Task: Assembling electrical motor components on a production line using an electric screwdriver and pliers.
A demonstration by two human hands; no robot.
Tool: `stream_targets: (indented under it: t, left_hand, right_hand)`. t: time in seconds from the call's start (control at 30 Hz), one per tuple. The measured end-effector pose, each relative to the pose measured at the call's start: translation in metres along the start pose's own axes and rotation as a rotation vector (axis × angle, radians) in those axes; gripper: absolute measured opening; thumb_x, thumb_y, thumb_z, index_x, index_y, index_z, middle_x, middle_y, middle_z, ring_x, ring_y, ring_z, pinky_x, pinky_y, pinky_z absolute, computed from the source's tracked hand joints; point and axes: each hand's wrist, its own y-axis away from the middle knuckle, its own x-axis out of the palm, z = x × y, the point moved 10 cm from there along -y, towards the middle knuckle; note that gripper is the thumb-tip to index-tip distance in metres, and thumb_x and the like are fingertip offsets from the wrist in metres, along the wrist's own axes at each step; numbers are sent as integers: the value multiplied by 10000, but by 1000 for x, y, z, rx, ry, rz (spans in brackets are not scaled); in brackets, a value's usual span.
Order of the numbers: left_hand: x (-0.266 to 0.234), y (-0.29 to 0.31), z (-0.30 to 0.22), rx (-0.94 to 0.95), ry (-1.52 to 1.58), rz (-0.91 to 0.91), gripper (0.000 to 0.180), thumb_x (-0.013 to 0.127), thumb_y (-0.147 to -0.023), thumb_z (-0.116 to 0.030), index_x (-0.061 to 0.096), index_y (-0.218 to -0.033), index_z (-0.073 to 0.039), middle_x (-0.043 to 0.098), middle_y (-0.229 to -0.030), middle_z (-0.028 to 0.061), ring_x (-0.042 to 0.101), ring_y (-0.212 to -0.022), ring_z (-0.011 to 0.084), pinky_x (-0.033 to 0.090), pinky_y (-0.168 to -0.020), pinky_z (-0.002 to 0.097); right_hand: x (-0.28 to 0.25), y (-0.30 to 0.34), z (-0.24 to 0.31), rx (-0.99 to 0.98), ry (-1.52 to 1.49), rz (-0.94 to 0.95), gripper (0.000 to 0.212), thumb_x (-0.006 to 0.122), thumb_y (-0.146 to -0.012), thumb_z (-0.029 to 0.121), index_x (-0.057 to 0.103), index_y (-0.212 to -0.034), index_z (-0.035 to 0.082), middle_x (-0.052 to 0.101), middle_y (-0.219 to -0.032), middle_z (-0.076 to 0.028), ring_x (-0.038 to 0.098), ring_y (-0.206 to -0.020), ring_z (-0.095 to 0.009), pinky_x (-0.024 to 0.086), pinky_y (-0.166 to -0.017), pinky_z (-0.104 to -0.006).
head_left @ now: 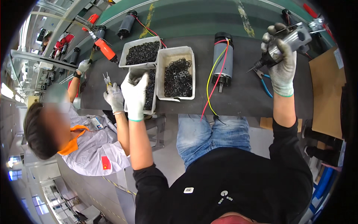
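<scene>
My right hand [282,71], in a grey-white glove, grips a silver power driver [297,38] with a black nose and a thin bit pointing down and left. My left hand [134,93], gloved too, is over a white bin of small black parts [150,89]. Its fingers curl inward, and whatever they may hold is hidden. Between my hands a grey cylindrical motor [223,59] lies with its shaft toward me. Red and yellow-green wires [212,82] trail from it past the bench's near edge. Blue-handled pliers [267,86] lie below the driver.
Two more white bins, one of black rings [179,78] and one of small black parts [143,52], stand near my left hand. A co-worker [89,134] at left holds yellow-handled pliers [107,80]. An orange driver [105,49] hangs there. Another motor [127,25] lies behind; cardboard [325,93] stands at right.
</scene>
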Motion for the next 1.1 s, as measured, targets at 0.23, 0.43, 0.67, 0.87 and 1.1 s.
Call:
stream_targets:
  t: [0.23,0.43,0.67,0.87,1.1]
  left_hand:
    - [107,83,-83,6,1116,40,280,747,-772,132,615,-953,-36,697,-939,129,683,-874,251,564,-763,343]
    - [149,112,-81,118,1280,142,327,837,-864,-58,602,-1086,-104,665,-1063,80,642,-1035,271,552,-893,411]
    - [160,125,-81,28,1290,129,313,825,-877,-57,579,-1063,-106,651,-1050,76,636,-1018,265,548,-907,424]
    - [161,132,-79,-43,1224,91,302,803,-862,10,576,-1045,-66,655,-1007,100,658,-962,266,558,-895,410]
    - [141,136,-91,-20,968,-75,221,761,-716,142,640,-854,18,734,-918,179,702,-855,217,555,-784,311]
  right_hand:
    - [88,30,35,-98,-657,106,470,619,-1002,203,508,-1424,29,634,-1250,-175,657,-1019,-293,604,-734,-400]
    - [107,49,27,-104,-747,28,489,621,-986,191,504,-1434,31,637,-1252,-184,673,-982,-311,610,-638,-417]
    - [108,55,17,-55,-768,-32,492,644,-962,193,512,-1411,38,645,-1213,-182,689,-934,-313,624,-633,-419]
    - [108,57,15,-39,-761,-48,502,663,-928,178,521,-1391,47,649,-1166,-181,698,-916,-316,629,-604,-413]
    - [107,65,20,-33,-747,-65,513,681,-894,164,531,-1372,56,653,-1119,-179,706,-898,-319,633,-576,-407]
